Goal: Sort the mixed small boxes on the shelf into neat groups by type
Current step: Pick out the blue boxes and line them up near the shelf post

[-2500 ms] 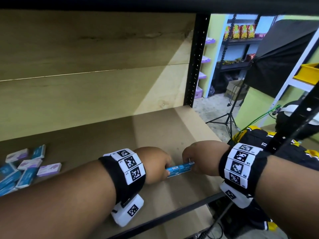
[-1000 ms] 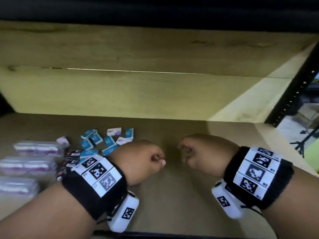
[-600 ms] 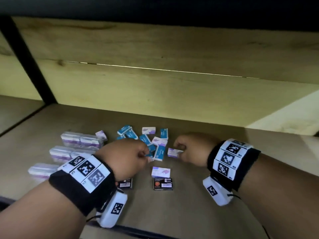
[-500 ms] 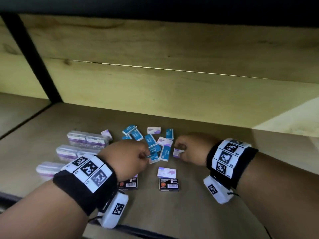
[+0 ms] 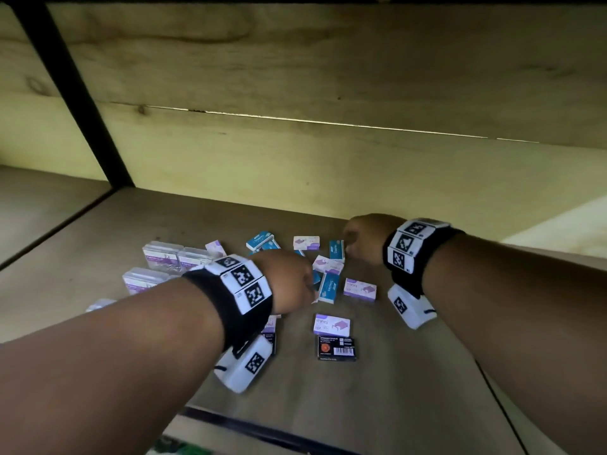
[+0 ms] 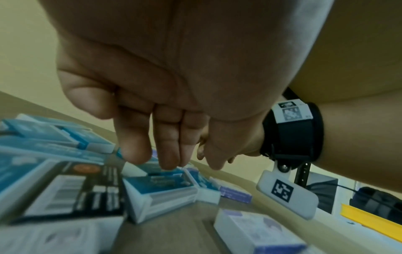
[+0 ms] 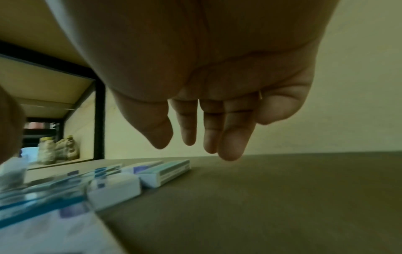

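Note:
Small boxes lie mixed on the wooden shelf: blue staple boxes, purple-and-white boxes and a black box. My left hand hovers over the middle of the pile. In the left wrist view its fingers point down, with the tips touching the top of a blue box. My right hand is at the back of the pile beside a blue box. Its fingers hang straight and empty above the shelf board, next to a teal box.
Clear plastic cases with purple labels lie in rows left of the pile. A black upright stands at the back left, with a wooden back panel behind the pile. Bare board stretches to the right and front. Jars stand on the neighbouring shelf.
Both hands came left from the shelf's right end to the pile. In the last half second my right hand left the purple box and moved further back; the left hand stayed over the blue boxes.

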